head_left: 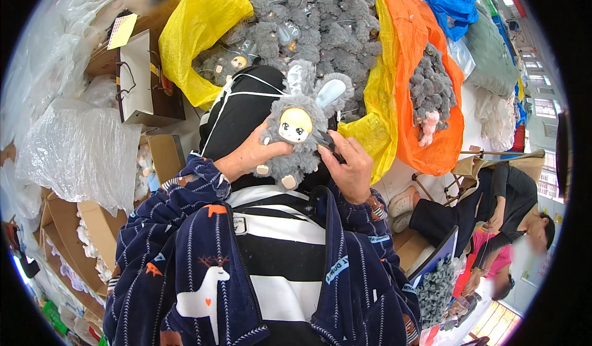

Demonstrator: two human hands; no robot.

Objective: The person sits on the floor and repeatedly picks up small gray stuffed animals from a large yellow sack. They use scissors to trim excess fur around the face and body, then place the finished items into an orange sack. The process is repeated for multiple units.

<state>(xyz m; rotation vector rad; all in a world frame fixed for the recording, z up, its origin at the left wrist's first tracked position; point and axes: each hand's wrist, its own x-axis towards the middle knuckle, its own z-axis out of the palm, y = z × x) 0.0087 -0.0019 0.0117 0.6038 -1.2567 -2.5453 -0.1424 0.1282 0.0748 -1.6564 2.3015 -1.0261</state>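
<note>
Over my lap I hold a grey plush doll (295, 127) with long rabbit ears and a pale, shiny face. One ear's pale blue lining faces up; white strands lie across the other. My left hand (256, 155) is closed round its body from the left, thumb across the front. On the doll's right side, my right hand (349, 164) has its fingers pinched together against the fur. Something small and dark shows at those fingertips, too small to name. A white cord (246, 93) runs across the black cloth on my lap.
A yellow sack (206, 25) heaped with grey plush dolls (283, 13) stands ahead. Right of it, an orange sack (441, 142) holds more grey plush and a pink piece. Cardboard boxes (163, 161) and clear plastic (74, 148) crowd the left. People sit at the right (493, 222).
</note>
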